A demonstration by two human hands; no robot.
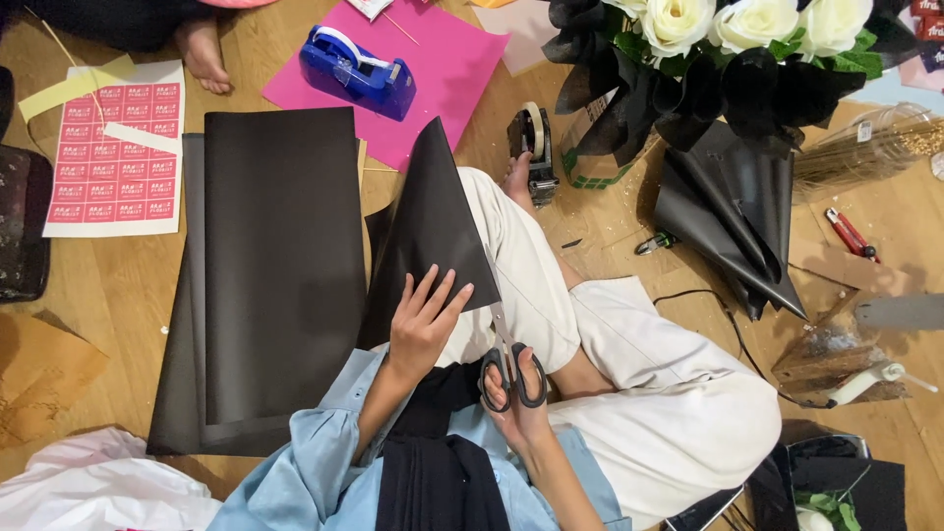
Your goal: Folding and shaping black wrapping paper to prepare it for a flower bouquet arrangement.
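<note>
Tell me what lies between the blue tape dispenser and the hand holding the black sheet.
In the head view, between the blue tape dispenser and the left hand lie pink paper and the black sheet itself.

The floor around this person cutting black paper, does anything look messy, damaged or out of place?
It is cluttered rather than damaged. Red cutters and small pliers lie loose on the floor, and torn brown paper sits at the left edge. The black sheet held by the left hand looks cleanly cut by the scissors.
</note>
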